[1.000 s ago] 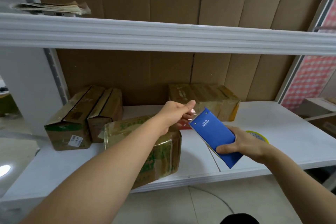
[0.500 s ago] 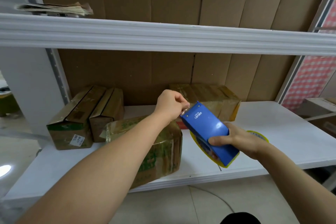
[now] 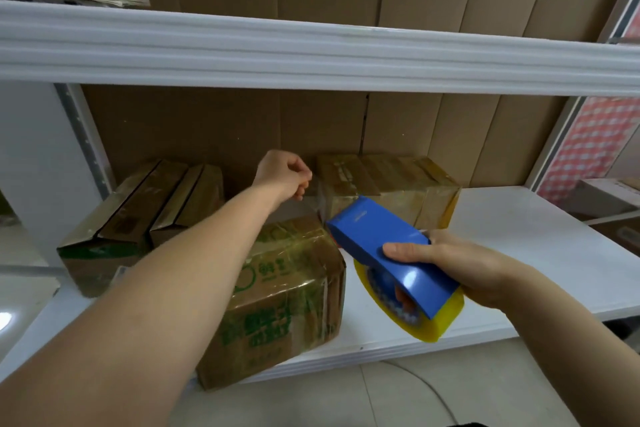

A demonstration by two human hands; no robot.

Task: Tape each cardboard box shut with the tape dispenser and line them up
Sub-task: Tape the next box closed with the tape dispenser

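Four cardboard boxes sit on the white lower shelf (image 3: pixel 540 253), none showing what is inside. The nearest box (image 3: pixel 277 302), printed in green and wrapped in glossy tape, rests at the shelf's front edge. Behind and left of it stand two boxes side by side (image 3: pixel 145 215), touching; behind and right of it is the fourth box (image 3: pixel 391 184), against the cardboard back panel. One blue tape dispenser (image 3: pixel 391 253) with a yellow tape roll (image 3: pixel 426 319) hovers just right of the nearest box, held in the right hand (image 3: pixel 446 263), its grip wrapped around the body. The left hand (image 3: pixel 284 177), above that box, pinches a clear tape strip (image 3: pixel 311 198) stretched from the dispenser's tip.
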